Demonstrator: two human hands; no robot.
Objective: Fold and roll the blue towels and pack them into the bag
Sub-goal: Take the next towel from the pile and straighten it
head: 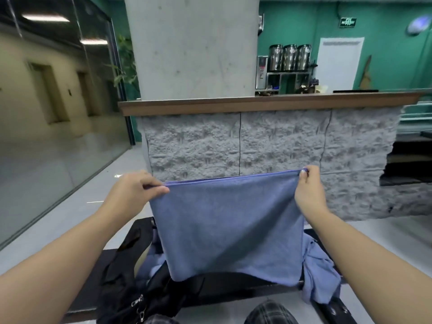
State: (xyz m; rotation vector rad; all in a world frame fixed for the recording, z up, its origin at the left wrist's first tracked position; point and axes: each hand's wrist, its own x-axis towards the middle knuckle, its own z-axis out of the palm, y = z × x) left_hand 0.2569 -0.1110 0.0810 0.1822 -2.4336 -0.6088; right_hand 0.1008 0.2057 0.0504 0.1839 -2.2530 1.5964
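At frame centre, the left hand (135,187) and right hand (307,187) each pinched 1 top corner of a blue towel (230,226), hanging above the black bag (131,286).

Bag (131,286) left of crumpled towels (320,279) on bench (233,293)

There were two hands: a left hand (134,190) and a right hand (307,190). One blue towel (229,228) hung between them. More blue towels (320,274) lay crumpled in a heap, too bunched to count. There was one black bag (131,293). Three shiny metal urns (289,57) stood far back.
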